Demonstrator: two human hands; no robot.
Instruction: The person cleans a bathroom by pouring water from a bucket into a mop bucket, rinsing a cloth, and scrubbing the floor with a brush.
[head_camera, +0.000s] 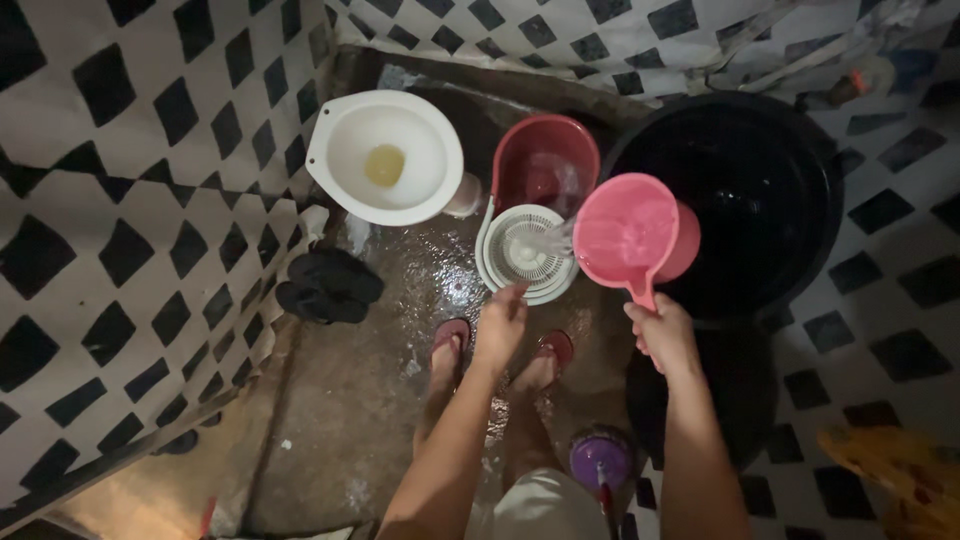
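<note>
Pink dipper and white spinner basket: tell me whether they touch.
Apart. The head view shows the pink dipper, held by the right hand, raised beside the white spinner basket, with only poured water bridging the gap.

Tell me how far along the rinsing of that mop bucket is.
Done: the floor around the red mop bucket is already wet. In hand: the right hand tips a pink dipper, pouring water onto the white spinner basket; the left hand touches its rim. Left: how clean the basket is cannot be told.
</note>
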